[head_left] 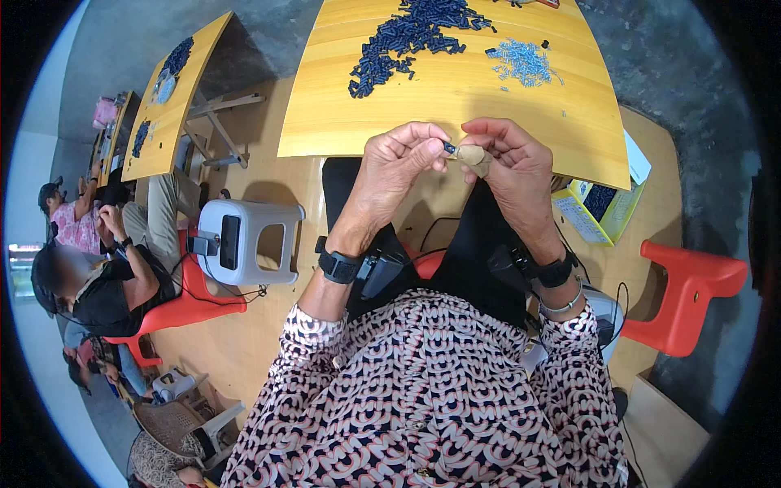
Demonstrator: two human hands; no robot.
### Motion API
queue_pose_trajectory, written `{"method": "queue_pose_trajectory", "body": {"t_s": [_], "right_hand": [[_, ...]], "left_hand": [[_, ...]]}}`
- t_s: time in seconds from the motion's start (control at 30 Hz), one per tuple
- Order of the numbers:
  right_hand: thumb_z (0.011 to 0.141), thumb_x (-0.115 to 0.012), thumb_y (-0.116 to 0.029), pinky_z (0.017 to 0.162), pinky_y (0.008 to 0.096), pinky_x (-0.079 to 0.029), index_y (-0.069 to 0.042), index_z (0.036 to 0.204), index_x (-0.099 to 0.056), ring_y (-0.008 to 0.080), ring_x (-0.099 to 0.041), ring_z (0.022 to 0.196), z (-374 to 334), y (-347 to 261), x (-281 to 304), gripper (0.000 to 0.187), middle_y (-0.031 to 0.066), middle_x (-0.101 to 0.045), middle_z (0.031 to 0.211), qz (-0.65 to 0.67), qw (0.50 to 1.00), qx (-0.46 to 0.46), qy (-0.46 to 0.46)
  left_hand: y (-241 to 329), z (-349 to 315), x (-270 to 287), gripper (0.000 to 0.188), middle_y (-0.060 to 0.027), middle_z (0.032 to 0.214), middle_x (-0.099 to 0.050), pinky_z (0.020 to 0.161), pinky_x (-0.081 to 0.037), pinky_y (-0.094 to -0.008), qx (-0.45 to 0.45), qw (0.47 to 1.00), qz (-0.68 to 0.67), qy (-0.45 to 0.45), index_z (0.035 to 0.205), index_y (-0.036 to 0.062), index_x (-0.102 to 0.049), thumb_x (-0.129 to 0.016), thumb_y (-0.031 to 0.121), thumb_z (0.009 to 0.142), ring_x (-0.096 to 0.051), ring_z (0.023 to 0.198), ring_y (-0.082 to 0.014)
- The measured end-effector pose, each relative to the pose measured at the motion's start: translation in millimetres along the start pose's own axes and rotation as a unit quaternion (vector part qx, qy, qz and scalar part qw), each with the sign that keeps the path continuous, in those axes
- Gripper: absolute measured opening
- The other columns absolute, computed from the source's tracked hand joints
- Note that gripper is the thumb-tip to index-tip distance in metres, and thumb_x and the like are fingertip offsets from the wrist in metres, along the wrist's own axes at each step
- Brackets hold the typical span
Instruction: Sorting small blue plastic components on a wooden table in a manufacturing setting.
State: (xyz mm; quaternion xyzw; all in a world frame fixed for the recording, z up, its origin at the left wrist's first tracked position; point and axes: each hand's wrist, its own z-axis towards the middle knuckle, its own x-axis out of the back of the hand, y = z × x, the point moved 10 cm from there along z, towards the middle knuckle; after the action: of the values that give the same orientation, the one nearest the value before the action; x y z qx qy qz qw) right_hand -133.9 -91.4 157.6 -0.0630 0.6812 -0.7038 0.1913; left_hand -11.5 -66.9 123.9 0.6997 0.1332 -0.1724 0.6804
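My left hand (pixel 399 169) is closed, with thumb and fingertips pinching a small dark cylindrical piece (pixel 448 148) just past the table's near edge. My right hand (pixel 514 167) meets it from the other side, its fingers curled inward. A tan covering (pixel 473 159) shows at the right fingertips; whether it is wrapped round the thumb or held, I cannot tell. Beyond my hands, a heap of small black cylindrical pieces (pixel 399 42) lies on the yellow wooden table (pixel 325 122). To its right is a smaller pile of shiny silver-blue pins (pixel 525 65).
A yellow box (pixel 608 232) holding dark pieces stands below the table's right corner. Red stools (pixel 679 297) and a pale grey stool (pixel 252 240) flank me. At left, a person in black (pixel 122 289) sits near another table (pixel 183 106). Cables hang by my wrists.
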Motion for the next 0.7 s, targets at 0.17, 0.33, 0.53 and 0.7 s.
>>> {"method": "queue_pose_trajectory", "body": {"t_s": [0.17,0.33,0.53,0.7], "right_hand": [[0.079,-0.049,0.012,0.061,0.0205,-0.048,0.005,0.098,-0.059,0.0092,-0.058,0.072,0,8,2,0.023,0.0059,-0.062,0.083,0.029,1.000,0.009,-0.007],[0.078,-0.049,0.012,0.061,0.0204,-0.048,0.004,0.092,-0.062,0.0089,-0.059,0.070,-1,5,0,0.020,0.0046,-0.062,0.081,-0.002,0.999,0.040,-0.012],[0.077,-0.049,0.013,0.058,0.0200,-0.046,0.001,0.091,-0.062,0.0068,-0.057,0.067,-4,-4,-2,0.022,0.0033,-0.061,0.074,-0.089,0.991,0.095,0.020],[0.075,-0.053,0.010,0.059,0.0209,-0.046,0.000,0.090,-0.062,0.0073,-0.057,0.067,-5,1,3,0.020,0.0029,-0.061,0.074,-0.136,0.986,0.092,0.024]], "left_hand": [[-13,1,2,0.018,-0.0056,0.080,-0.060,0.071,-0.046,-0.0247,0.023,0.996,-0.084,0.011,0.098,-0.0019,-0.058,-0.058,0.011,0.086,-0.055,0.070,-0.0125],[-12,0,0,0.018,-0.0070,0.082,-0.061,0.071,-0.047,-0.0259,0.027,0.993,-0.110,0.012,0.098,-0.0023,-0.058,-0.058,0.011,0.086,-0.056,0.071,-0.0133],[-7,1,-2,0.017,-0.0071,0.082,-0.061,0.071,-0.048,-0.0264,0.009,0.992,-0.129,0.010,0.098,-0.0019,-0.058,-0.057,0.011,0.087,-0.056,0.071,-0.0126],[-8,0,2,0.017,-0.0067,0.082,-0.062,0.070,-0.048,-0.0260,0.013,0.996,-0.087,0.024,0.098,-0.0012,-0.058,-0.057,0.011,0.087,-0.056,0.070,-0.0115]]}}
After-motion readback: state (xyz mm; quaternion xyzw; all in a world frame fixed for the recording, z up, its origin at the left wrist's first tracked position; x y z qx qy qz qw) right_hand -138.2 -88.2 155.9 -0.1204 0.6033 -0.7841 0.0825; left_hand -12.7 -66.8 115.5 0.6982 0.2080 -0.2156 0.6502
